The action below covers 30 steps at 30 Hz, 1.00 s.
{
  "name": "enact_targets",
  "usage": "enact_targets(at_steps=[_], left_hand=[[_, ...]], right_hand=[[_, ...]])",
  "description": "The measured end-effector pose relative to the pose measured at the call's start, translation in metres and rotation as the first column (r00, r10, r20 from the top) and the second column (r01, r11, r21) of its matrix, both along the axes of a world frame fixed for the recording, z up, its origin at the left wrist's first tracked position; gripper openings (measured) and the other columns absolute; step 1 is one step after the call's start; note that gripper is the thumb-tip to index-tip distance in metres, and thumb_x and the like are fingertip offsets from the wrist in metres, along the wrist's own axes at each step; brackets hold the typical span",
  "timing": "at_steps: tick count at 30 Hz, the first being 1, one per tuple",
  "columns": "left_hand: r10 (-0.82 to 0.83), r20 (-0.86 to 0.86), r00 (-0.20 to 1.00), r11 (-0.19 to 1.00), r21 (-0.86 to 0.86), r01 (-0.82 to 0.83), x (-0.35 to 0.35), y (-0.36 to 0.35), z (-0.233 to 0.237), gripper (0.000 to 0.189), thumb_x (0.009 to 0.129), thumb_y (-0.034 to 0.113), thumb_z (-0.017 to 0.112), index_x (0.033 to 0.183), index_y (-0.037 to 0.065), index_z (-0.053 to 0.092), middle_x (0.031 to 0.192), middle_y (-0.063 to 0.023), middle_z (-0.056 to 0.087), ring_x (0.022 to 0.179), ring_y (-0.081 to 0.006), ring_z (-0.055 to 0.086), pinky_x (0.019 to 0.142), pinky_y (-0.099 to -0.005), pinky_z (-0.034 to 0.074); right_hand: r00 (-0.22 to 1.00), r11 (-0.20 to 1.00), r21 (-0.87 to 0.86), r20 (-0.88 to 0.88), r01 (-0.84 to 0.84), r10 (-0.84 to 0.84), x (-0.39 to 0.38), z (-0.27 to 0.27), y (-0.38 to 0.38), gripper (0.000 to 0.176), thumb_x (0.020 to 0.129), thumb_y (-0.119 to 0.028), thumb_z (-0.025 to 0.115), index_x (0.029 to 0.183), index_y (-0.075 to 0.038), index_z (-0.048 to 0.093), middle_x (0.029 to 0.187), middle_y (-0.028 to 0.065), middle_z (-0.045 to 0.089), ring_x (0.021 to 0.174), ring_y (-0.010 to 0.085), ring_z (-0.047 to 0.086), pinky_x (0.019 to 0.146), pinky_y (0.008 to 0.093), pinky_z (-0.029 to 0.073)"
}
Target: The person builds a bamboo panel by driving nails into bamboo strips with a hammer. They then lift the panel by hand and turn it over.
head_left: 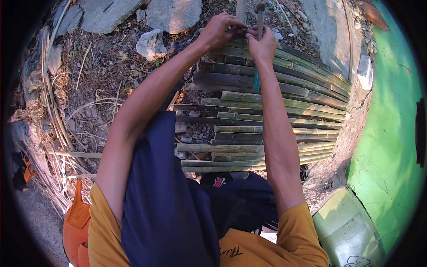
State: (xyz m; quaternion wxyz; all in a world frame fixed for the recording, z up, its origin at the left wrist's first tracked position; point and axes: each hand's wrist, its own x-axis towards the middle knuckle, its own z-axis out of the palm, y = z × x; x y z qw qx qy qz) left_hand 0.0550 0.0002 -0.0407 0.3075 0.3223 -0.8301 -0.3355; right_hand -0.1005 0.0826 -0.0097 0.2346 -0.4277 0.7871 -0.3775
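Observation:
Split bamboo strips (240, 129), green and dark, lie side by side across the ground in front of me. At their far end my left hand (221, 30) bends over the top strips, fingers curled, close against my right hand. My right hand (262, 44) is wrapped round a hammer (260, 18), whose head points up and away and whose teal handle end shows below my wrist. What the fingertips of my left hand pinch is too small to make out. A wooden post (241, 11) stands just beyond both hands.
A pale stone (151, 45) and flat slabs (173, 15) lie at the upper left. Thin dry strips (53, 107) are heaped at the left. An orange object (76, 227) is at the lower left. A green surface (387, 133) runs down the right.

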Motion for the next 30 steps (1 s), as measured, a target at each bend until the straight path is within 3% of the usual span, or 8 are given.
enact_targets(at_steps=[6, 8, 11, 15, 18, 22, 25, 30], left_hand=[[-0.021, -0.043, 0.999, 0.998, -0.063, 0.018, -0.003, 0.000, -0.001, 0.034, 0.088, 0.010, 0.080, 0.122, 0.016, 0.079, 0.103, -0.0108, 0.079, 0.102, -0.0309, 0.073, 0.091, -0.0427, 0.058], [-0.043, -0.168, 0.985, 0.995, 0.084, 0.058, -0.004, 0.002, 0.003, 0.048, 0.089, 0.007, 0.079, 0.135, 0.013, 0.066, 0.100, -0.0093, 0.079, 0.097, -0.0282, 0.076, 0.087, -0.0427, 0.059], [-0.075, -0.143, 0.987, 0.994, 0.061, 0.085, -0.002, 0.001, 0.005, 0.055, 0.088, 0.005, 0.079, 0.138, 0.011, 0.057, 0.100, -0.0088, 0.080, 0.097, -0.0280, 0.078, 0.088, -0.0428, 0.059], [-0.070, -0.140, 0.988, 0.994, 0.071, 0.080, -0.001, 0.003, 0.001, 0.054, 0.089, 0.004, 0.079, 0.139, 0.010, 0.059, 0.099, -0.0094, 0.080, 0.098, -0.0270, 0.078, 0.087, -0.0419, 0.060], [-0.057, -0.177, 0.983, 0.986, 0.142, 0.083, -0.001, 0.004, 0.000, 0.047, 0.087, 0.007, 0.081, 0.131, 0.010, 0.066, 0.100, -0.0101, 0.079, 0.096, -0.0268, 0.077, 0.085, -0.0405, 0.060], [0.067, -0.128, 0.990, 0.986, 0.163, -0.045, -0.005, 0.011, -0.009, 0.025, 0.081, 0.013, 0.087, 0.102, 0.005, 0.077, 0.095, -0.0106, 0.075, 0.093, -0.0293, 0.073, 0.084, -0.0401, 0.058], [0.114, -0.165, 0.980, 0.983, 0.161, -0.088, -0.008, 0.010, -0.010, 0.021, 0.076, 0.016, 0.090, 0.088, 0.003, 0.078, 0.092, -0.0111, 0.073, 0.094, -0.0316, 0.070, 0.086, -0.0424, 0.056], [0.082, -0.189, 0.979, 0.995, 0.079, -0.067, -0.010, 0.008, -0.008, 0.023, 0.074, 0.016, 0.091, 0.082, 0.003, 0.074, 0.087, -0.0103, 0.069, 0.090, -0.0315, 0.066, 0.084, -0.0426, 0.053]], right_hand=[[0.998, 0.998, -0.030, 0.031, 0.059, -0.058, -0.003, 0.005, -0.004, 0.032, 0.082, -0.014, 0.086, 0.105, 0.000, 0.069, 0.098, 0.0139, 0.081, 0.092, 0.0266, 0.079, 0.086, 0.0402, 0.059], [0.998, 0.997, -0.047, 0.033, 0.061, -0.060, -0.001, 0.013, -0.005, 0.034, 0.081, -0.016, 0.087, 0.105, 0.000, 0.069, 0.096, 0.0139, 0.081, 0.091, 0.0265, 0.079, 0.085, 0.0403, 0.059], [0.999, 0.997, -0.057, 0.007, 0.044, -0.044, 0.000, 0.019, -0.005, 0.036, 0.080, -0.018, 0.089, 0.104, 0.001, 0.070, 0.093, 0.0136, 0.081, 0.088, 0.0264, 0.079, 0.084, 0.0400, 0.060], [1.000, 0.998, -0.063, -0.006, 0.003, -0.003, -0.001, 0.018, -0.006, 0.038, 0.079, -0.017, 0.090, 0.106, 0.001, 0.070, 0.091, 0.0135, 0.081, 0.087, 0.0263, 0.079, 0.082, 0.0397, 0.060], [0.999, 0.998, -0.062, -0.034, 0.007, -0.010, 0.002, 0.017, -0.006, 0.038, 0.079, -0.015, 0.090, 0.107, 0.002, 0.069, 0.091, 0.0140, 0.081, 0.086, 0.0264, 0.080, 0.081, 0.0392, 0.061], [1.000, 0.999, -0.048, -0.005, 0.023, -0.023, 0.006, 0.023, -0.006, 0.037, 0.081, -0.013, 0.089, 0.108, 0.002, 0.068, 0.091, 0.0142, 0.081, 0.085, 0.0258, 0.080, 0.079, 0.0386, 0.062], [0.987, 0.999, -0.031, 0.155, 0.043, -0.038, 0.009, 0.027, -0.004, 0.036, 0.081, -0.010, 0.088, 0.108, 0.003, 0.067, 0.094, 0.0148, 0.081, 0.086, 0.0246, 0.080, 0.078, 0.0378, 0.062], [0.993, 1.000, -0.029, -0.116, -0.002, -0.001, 0.006, 0.036, -0.001, 0.028, 0.100, -0.023, 0.070, 0.115, 0.001, 0.070, 0.082, 0.0111, 0.076, 0.071, 0.0174, 0.072, 0.067, 0.0352, 0.055]])
